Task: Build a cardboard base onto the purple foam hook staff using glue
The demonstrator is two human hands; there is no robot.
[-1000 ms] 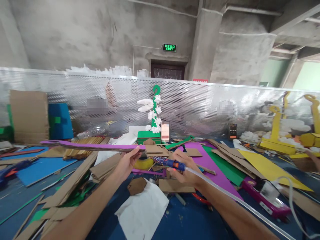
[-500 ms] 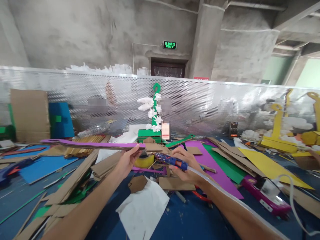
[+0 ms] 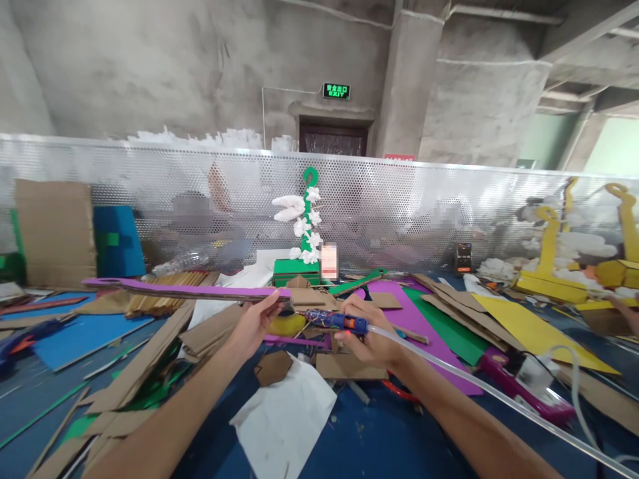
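Note:
My left hand point(image 3: 255, 326) pinches the right end of a long purple cardboard strip point(image 3: 190, 291), held nearly level above the table. Its far left end is shaped like a hook, and brown cardboard shows along its lower edge. In my right hand point(image 3: 372, 332) is a blue hot glue gun point(image 3: 332, 321), its tip pointing left towards the strip's right end. A long clear glue stick point(image 3: 449, 366) runs from the back of the gun over my forearm. Below the hands lie a yellow roll point(image 3: 287, 325), a brown cardboard piece point(image 3: 273, 368) and a white sheet point(image 3: 289, 419).
A green hooked stand with white puffs point(image 3: 308, 233) rises behind my hands. Cardboard strips point(image 3: 144, 359) lie left, near another blue glue gun point(image 3: 30, 342). Purple board point(image 3: 414, 332), yellow board point(image 3: 544, 332) and a magenta power strip point(image 3: 526, 389) lie right. A perforated metal panel point(image 3: 389, 219) stands behind.
The glue gun has turned slightly and sits more level, a little to the left. The clear glue stick has shifted up off my right forearm. The purple strip has hardly moved.

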